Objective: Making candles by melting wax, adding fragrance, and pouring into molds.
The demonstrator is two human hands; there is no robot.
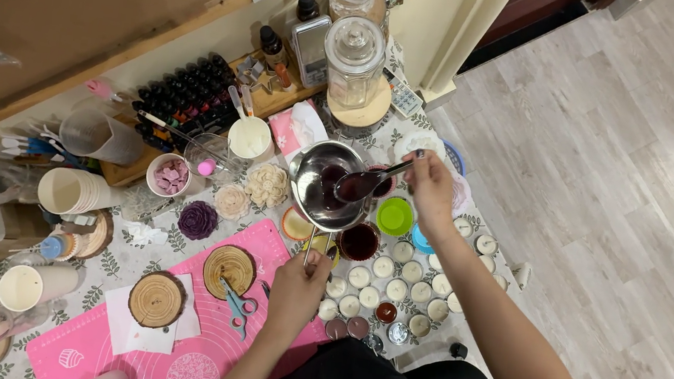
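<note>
Left hand [298, 283] grips the steel pot [329, 184] by its handle, pot just ahead of it | right hand [431, 188] pinches a spoon [363, 184], bowl over the pot's rim | small cups [393, 289] cluster between both hands on the worktop [135, 229]

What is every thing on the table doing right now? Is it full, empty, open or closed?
Metal pot: tilted, dark red liquid inside.
Spoon: loaded with dark liquid.
Left hand: gripping the pot handle.
Right hand: holding the spoon.
Glass jar: lid on.
Small round cups: mostly filled white.
Scissors: lying closed.
</note>
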